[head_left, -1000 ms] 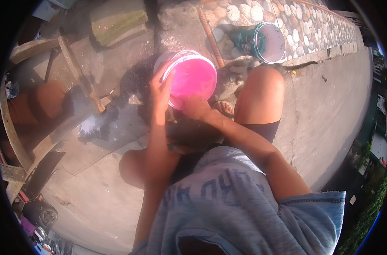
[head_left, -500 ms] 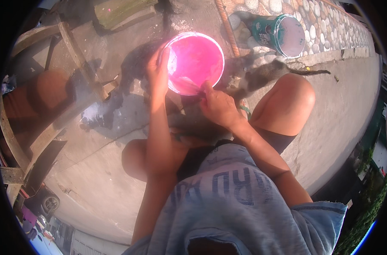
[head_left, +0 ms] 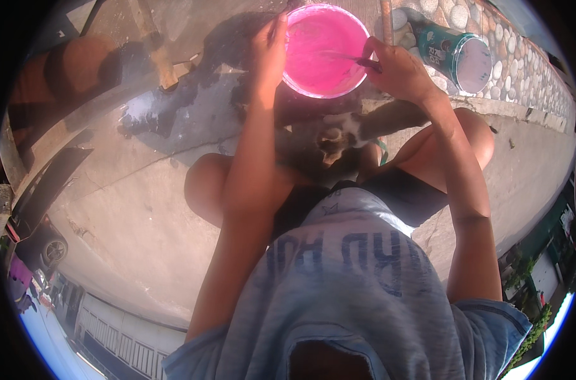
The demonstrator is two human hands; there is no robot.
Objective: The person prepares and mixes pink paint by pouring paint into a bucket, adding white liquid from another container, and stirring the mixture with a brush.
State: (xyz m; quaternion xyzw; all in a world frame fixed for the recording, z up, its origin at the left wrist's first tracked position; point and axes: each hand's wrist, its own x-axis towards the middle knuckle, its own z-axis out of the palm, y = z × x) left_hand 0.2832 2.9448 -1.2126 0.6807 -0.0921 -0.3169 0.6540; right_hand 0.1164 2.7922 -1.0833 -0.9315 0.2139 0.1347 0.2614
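Note:
A pink bucket point(head_left: 329, 95), its inner wall smeared paler in places, is tilted so that its mouth faces me. My left hand point(head_left: 270, 54) grips its left rim, the fingers partly hidden behind the wall. By the right rim, my right hand point(head_left: 402, 73) is closed round the dark handle of a thin tool point(head_left: 366, 62). The tool's pale blade reaches into the bucket; its exact kind is unclear. Just below the bucket, a brown and white cat point(head_left: 338, 134) stands between my bent knees, its head low.
A green pail point(head_left: 441, 54) with a whitish inside lies tilted on the pebbled strip point(head_left: 509, 47) at the right. Wooden pieces point(head_left: 153, 44) and a rounded brown object point(head_left: 79, 69) are at the left. A wet, whitish patch point(head_left: 145, 114) marks the concrete.
The bucket and both hands are higher and farther right in view. My right hand has gone from the bucket's lower rim to its right side. The cat has come between my knees.

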